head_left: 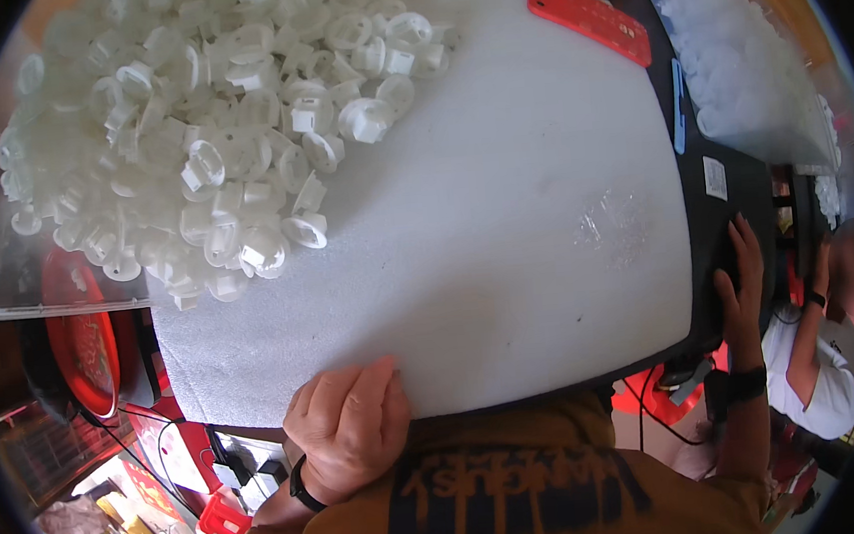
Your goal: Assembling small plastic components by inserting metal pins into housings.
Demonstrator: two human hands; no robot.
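My left hand (347, 426) rests at the near edge of a white foam sheet (465, 244), its fingers curled and pressed together. Whatever they may hold is hidden. Out to the right, my right hand (743, 280) lies on the black tabletop (710, 235) beside the sheet, fingers spread, with nothing in it. A large heap of translucent white plastic parts (206, 134), round discs with small square blocks, covers the sheet's far left. Toward the sheet's right side lies a small patch of clear shreds (613, 230).
A red phone-shaped object (588, 18) and a blue slim tool (678, 107) lie at the far right. Beyond them stands a clear bag of white pieces (742, 61). A red round tray (81, 334) sits at left. Another person (816, 367) is at the right.
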